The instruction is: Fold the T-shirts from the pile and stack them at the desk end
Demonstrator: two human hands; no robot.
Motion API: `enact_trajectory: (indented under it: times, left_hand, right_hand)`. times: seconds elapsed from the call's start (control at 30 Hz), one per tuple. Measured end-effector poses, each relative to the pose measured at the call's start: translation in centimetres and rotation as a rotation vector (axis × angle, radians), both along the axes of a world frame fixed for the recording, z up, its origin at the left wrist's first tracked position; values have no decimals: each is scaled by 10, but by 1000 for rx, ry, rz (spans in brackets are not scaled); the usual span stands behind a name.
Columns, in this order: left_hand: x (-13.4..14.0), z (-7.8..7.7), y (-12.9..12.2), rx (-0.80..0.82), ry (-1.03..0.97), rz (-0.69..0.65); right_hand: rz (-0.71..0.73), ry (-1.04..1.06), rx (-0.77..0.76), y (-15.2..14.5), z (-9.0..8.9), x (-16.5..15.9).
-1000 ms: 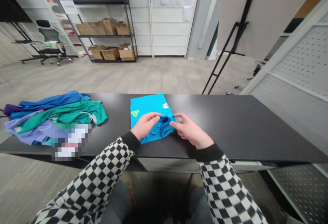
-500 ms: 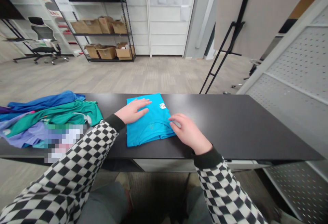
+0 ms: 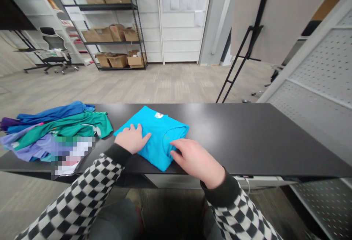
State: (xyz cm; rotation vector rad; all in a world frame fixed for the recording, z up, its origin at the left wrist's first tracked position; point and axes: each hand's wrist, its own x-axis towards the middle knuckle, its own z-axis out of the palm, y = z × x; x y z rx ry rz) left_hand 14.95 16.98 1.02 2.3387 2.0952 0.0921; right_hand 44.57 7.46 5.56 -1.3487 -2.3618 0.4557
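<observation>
A bright blue T-shirt (image 3: 154, 130), folded into a flat square, lies turned at an angle on the dark table (image 3: 233, 137). A small white print shows near its far edge, and its round neckline faces right. My left hand (image 3: 132, 138) rests on the shirt's left part with fingers spread. At the right side, by the neckline, my right hand (image 3: 192, 155) touches the cloth. Its thumb and forefinger are apart, and its other fingers are partly hidden.
A loose heap of green, blue and purple clothes (image 3: 66, 126) lies on the table's left end, beside a blurred white sheet (image 3: 74, 157). Beyond the table stand a shelf rack with cardboard boxes (image 3: 118, 60) and a black stand (image 3: 239, 64). A perforated panel (image 3: 319, 64) borders the right.
The folded T-shirt has turned clockwise, its neckline swinging to the right and its print to the far left. My left hand moved left and nearer; my right hand came slightly nearer.
</observation>
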Motion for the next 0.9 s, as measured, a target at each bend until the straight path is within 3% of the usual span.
enact_trajectory:
  times: [0.1,0.2,0.27,0.33,0.4,0.53,0.63,0.8,0.9]
  left_hand:
    - [-20,23,-31,2,0,-12]
    - [-37,39,-27,126,-97,-117]
    - [-44,37,-13,166,-201,-331]
    - [-46,25,2,95,-261,-538]
    - [-45,9,10,-22,-241,-603]
    - [-31,-13,1,-75,-135,-433]
    - [-14,-11,-21,9,-23,-230]
    - [4,31,-43,-35,151,-101]
    - [4,52,-28,29,70,-285]
  right_hand:
    - [-97,-74,64,-7,6,-2]
    - [-52,-41,98,-19,13,-14]
    - [37,-15,63,-30,17,-25]
    - [148,-8,12,-39,17,-34]
    - [239,-10,-24,-45,15,-39]
    - [269,-29,-34,-44,10,-41]
    - [256,-40,-30,-41,14,-40]
    - [319,-15,-25,-50,30,-40]
    - [386,-4,-59,-60,39,-40]
